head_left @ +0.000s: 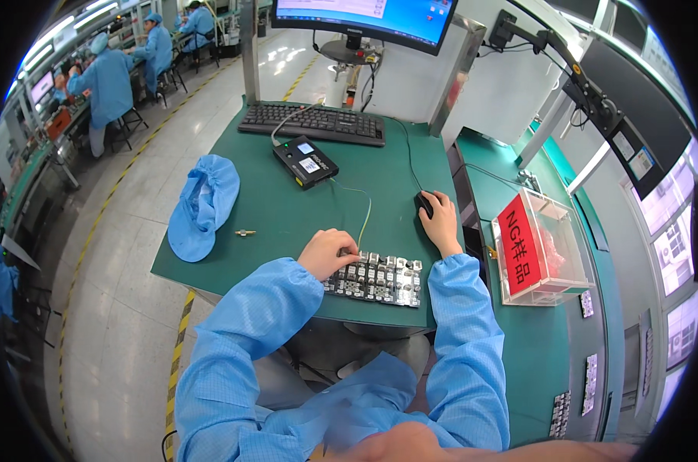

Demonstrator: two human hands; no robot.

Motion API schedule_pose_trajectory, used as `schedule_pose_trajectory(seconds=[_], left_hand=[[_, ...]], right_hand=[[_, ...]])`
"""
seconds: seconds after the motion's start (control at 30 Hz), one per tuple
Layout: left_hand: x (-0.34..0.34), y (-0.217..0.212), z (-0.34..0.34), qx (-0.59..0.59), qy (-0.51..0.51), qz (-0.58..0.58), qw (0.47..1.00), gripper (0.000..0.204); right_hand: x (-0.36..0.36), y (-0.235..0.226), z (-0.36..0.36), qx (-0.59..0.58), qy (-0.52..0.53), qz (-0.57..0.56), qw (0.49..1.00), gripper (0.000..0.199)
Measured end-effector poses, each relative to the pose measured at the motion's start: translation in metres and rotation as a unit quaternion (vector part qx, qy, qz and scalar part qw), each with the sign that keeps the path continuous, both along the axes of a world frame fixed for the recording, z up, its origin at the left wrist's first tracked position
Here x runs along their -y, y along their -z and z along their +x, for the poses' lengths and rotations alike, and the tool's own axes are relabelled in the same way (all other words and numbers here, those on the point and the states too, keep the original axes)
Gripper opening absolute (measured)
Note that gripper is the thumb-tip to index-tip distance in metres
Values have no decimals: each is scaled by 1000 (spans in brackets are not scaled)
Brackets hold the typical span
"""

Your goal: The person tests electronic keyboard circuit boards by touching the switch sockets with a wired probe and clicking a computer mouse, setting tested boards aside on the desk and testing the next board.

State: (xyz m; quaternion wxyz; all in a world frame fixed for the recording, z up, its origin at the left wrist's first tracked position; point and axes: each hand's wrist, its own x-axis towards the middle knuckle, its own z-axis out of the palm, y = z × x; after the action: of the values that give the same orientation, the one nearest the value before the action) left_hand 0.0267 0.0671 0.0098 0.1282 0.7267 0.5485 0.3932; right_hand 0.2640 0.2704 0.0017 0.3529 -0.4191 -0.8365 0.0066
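My left hand point(328, 252) is closed in a pinch at the upper left corner of a panel of circuit boards point(380, 281) with several silver metal connectors. A thin cable point(367, 213) runs down from a black box point(306, 162) to those fingertips; its end is hidden by them. To the right, my right hand point(441, 225) rests over a black computer mouse point(424, 204), fingers curved round it. The box has a small lit screen and lies at an angle between the keyboard and the panel.
A black keyboard point(312, 125) and a monitor point(364, 17) stand at the back. Left on the green table point(276, 212) lie a blue cap point(204, 208) and a small brass fitting point(245, 232). A clear box with a red label point(520, 242) stands right. Co-workers point(109, 81) sit far left.
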Motion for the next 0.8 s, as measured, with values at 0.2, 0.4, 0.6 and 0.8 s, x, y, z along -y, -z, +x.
schedule_pose_trajectory(seconds=[0.2,0.4,0.6,0.8], left_hand=[[4,1,4,5,-8,1,1000,16],[2,3,4,-6,-23,-19,1000,16],[-5,-9,-3,-49,15,-61,997,18],[-26,-18,-16,-147,157,-69,974,24]], right_hand=[[2,2,4,-1,-5,21,1000,41],[1,-3,2,5,5,-11,1000,42],[-1,-4,2,4,0,-16,1000,41],[2,4,4,-7,-6,39,999,41]])
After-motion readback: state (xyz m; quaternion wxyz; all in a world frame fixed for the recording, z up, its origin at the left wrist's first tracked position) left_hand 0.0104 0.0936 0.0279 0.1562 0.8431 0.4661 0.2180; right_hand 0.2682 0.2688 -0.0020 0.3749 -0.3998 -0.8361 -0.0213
